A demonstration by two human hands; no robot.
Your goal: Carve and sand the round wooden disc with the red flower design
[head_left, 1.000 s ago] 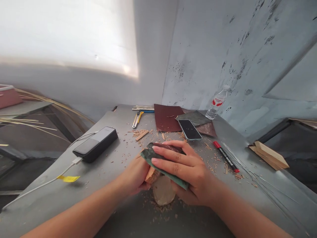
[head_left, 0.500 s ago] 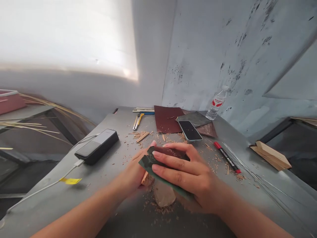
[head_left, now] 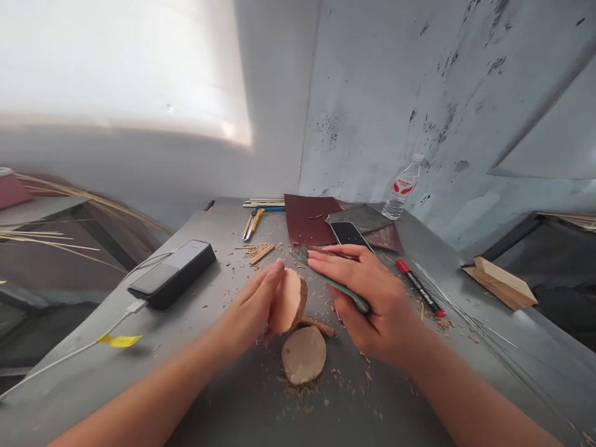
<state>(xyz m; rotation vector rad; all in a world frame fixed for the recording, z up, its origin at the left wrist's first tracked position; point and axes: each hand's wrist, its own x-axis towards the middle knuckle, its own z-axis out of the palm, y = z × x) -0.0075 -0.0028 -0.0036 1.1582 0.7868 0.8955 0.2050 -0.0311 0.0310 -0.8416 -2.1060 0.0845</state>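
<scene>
wood disc (head_left: 287, 301) and folded sandpaper (head_left: 347, 292), one to each hand

a grey table (head_left: 242, 403) spreads beneath everything. at right, the right hand (head_left: 375, 297) pinches the sandpaper, fingers along its top, thumb underneath. at left, the left hand (head_left: 255, 304) grips the disc by its rim, thumb up at the far edge. the green-backed sandpaper looks bendy and grippy, and sits just right of the disc with a gap showing. the disc, near centre and tilted up on edge, should be light, stiff and hard to break; the rim is the place to hold, leaving the flat face free. that face is pale orange-tan and roundish, its rim darker and rougher. a second disc (head_left: 304, 355) lies just nearer, among small shavings (head_left: 300, 388).
</scene>
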